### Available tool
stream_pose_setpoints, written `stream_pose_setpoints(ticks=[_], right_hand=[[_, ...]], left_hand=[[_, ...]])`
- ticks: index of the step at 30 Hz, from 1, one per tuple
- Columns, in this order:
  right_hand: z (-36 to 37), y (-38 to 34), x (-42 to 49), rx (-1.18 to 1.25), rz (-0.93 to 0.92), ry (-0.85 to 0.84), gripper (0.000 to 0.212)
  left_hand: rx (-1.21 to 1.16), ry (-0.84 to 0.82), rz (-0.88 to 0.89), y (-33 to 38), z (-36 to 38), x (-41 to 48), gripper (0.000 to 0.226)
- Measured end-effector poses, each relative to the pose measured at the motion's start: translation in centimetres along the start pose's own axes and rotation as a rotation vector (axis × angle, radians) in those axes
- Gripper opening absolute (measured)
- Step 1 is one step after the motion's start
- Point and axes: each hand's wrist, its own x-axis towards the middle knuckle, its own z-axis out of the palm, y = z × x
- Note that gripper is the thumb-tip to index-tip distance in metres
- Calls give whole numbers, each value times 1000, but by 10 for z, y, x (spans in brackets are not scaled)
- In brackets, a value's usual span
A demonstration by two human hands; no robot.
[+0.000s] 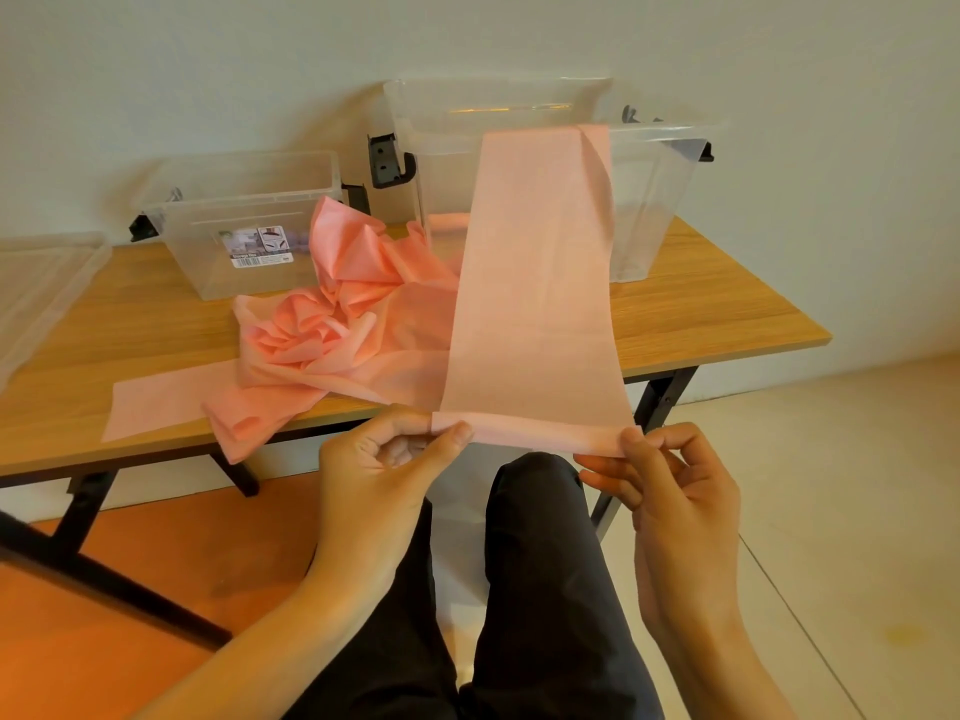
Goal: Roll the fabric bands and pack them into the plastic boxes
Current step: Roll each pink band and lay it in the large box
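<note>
Up close, the left hand [384, 459] pinches the band [535, 283] between thumb and curled forefinger at the left end of its near edge. The right hand [670, 485] pinches the right end of that edge the same way, thumb on top and fingers curled beneath. Between the two hands the near edge is turned over on itself into a narrow flat fold [535, 433], held level just off the front of the table [701, 314] and above a dark-trousered knee [540, 511]

From the fold the band runs up and away, smooth and taut, and widens toward the hands. Its far end reaches the rim of the big box [441, 148], where one corner doubles over. The big box stands open at the back of the table, by the wall, with dark latches at its sides

Left of the band a crumpled pile [337, 324] of pink bands lies on the table, some trailing over the front edge. One strip [156, 402] lies flat by the front edge, partly under the pile. Behind the pile stands the small box [244, 220], open, a label on its front. A clear lid [41, 283] rests at the table's left end
</note>
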Motion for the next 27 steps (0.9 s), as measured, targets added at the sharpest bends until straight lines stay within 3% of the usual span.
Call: stream_pose_setpoints(ticks=[16, 22, 27], right_hand=[[0, -2, -1, -78, -82, 3, 12], [-4, 3, -4, -102, -106, 17, 30], [-6, 8, -4, -104, -121, -10, 36]], left_hand=[[7, 51, -31, -2, 0, 3, 11], [-55, 58, -16, -2, 0, 4, 20], [-90, -70, -5, -5, -2, 7, 27]])
